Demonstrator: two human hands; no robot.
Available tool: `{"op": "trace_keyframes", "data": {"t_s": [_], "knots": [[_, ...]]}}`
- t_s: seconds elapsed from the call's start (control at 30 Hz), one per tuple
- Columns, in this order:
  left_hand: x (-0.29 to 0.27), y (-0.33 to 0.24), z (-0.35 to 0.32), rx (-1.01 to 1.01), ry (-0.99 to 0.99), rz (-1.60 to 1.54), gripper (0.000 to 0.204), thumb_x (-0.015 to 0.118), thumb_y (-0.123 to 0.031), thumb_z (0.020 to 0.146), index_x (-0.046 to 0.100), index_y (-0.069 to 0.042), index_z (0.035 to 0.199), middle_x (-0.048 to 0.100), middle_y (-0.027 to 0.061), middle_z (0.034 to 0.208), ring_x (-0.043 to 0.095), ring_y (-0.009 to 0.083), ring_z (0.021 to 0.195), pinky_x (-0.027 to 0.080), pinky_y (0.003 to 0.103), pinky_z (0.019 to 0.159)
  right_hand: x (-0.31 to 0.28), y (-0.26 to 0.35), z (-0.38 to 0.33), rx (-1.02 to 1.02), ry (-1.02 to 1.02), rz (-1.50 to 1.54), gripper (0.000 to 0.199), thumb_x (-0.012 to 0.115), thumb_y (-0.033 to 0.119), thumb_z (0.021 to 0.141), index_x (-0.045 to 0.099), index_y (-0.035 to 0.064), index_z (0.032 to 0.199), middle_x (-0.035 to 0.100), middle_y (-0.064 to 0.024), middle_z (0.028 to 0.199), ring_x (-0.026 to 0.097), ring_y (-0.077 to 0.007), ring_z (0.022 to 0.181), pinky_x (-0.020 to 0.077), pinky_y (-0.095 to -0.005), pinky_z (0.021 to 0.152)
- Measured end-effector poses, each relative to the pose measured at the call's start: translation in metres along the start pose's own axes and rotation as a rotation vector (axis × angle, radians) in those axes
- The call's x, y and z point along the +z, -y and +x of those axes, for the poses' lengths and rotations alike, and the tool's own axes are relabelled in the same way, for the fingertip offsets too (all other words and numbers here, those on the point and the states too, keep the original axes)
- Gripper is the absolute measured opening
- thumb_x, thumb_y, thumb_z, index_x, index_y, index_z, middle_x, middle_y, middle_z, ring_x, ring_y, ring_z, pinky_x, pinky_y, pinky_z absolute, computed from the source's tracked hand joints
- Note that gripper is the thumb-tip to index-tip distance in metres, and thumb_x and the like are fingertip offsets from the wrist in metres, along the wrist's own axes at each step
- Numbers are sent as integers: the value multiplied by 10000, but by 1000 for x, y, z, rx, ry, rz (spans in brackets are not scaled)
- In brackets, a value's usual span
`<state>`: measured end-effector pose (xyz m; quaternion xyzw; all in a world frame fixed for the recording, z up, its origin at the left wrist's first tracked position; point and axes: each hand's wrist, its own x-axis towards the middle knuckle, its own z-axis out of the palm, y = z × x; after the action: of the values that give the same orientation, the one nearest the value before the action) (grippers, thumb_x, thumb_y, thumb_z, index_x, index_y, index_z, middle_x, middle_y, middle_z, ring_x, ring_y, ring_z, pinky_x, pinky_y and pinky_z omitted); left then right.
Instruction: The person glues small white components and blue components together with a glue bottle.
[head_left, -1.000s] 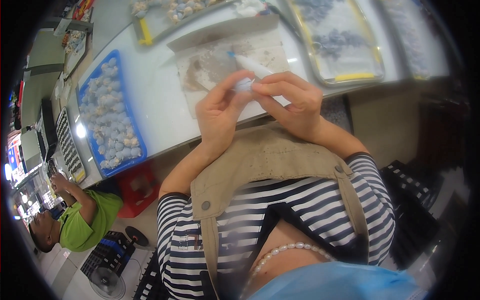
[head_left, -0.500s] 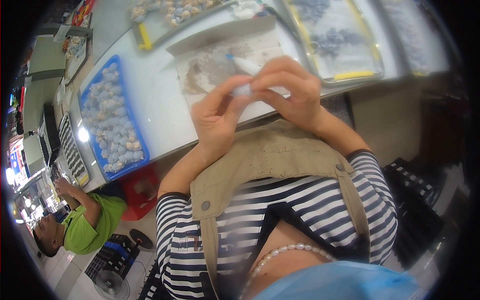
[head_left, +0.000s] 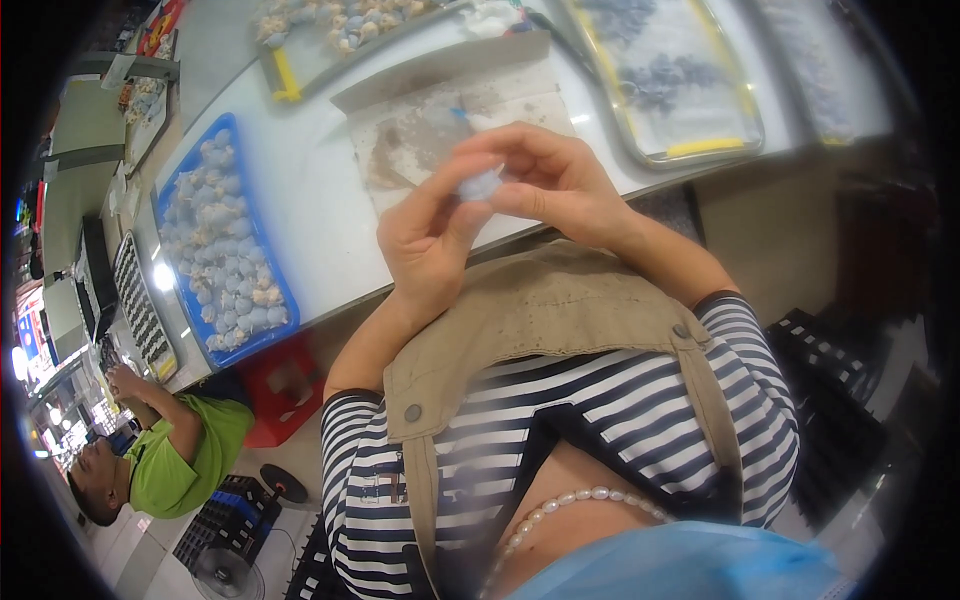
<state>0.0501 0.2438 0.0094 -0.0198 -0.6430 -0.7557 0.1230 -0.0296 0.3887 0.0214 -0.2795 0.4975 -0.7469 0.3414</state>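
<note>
A small pale blue-grey rounded piece is pinched between my two hands, above the near part of a stained cardboard sheet. My left hand grips it between thumb and index finger. From the other side, the thumb and fingers of my right hand close on the same piece. Its fine details are blurred. Beneath and beyond my hands, the cardboard lies on the white table with its far flap raised. A blue tip of something shows just past my right fingers.
On the left stands a blue tray heaped with similar pieces. A yellow-taped tray of beige and grey pieces lies at the back. To the right is another yellow-taped tray. A person in green works at the far left, near a red stool.
My right hand has shifted slightly left and its fingers now curl over the piece, which shows more clearly. The white pointed thing behind my fingers is now mostly hidden.
</note>
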Motion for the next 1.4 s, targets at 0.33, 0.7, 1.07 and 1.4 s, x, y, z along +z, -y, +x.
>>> {"op": "trace_keyframes", "data": {"t_s": [0.33, 0.7, 1.07, 1.4], "knots": [[-7, -2, -3, 127, -35, 21, 230, 592, -63, 826, 580, -10, 1050, 596, 2, 889, 444, 29, 659, 370, 155, 612, 15, 2, 3, 58, -23, 150, 371, 528, 81, 849, 447, 8, 1203, 518, -62, 1089, 498, -130, 1018, 426, -278, 875], [5, -1, 1, 62, -33, 26, 226, 584, -54, 828, 580, -4, 1048, 599, 2, 917, 431, 26, 642, 367, 154, 603, 8, -5, 0, 33, -87, 330, 346, 515, 36, 817, 493, -4, 1159, 527, -58, 1038, 513, -134, 960, 441, -289, 842], [20, -1, 10, 12, 12, -48, 229, 567, -26, 830, 567, 12, 1056, 591, 54, 1004, 501, 62, 786, 414, 191, 724, -7, 1, -9, 45, -115, 357, 341, 499, 37, 805, 491, 9, 1144, 526, -154, 1158, 491, -214, 1087, 396, -346, 934], [16, -6, 17, 109, 30, -29, 329, 623, -167, 816, 512, -12, 1084, 579, 145, 1050, 581, 176, 895, 502, 254, 728, -8, 16, -1, 83, -93, 262, 347, 567, 36, 783, 495, 3, 1121, 566, -85, 1025, 537, -121, 813, 456, -259, 721]]}}
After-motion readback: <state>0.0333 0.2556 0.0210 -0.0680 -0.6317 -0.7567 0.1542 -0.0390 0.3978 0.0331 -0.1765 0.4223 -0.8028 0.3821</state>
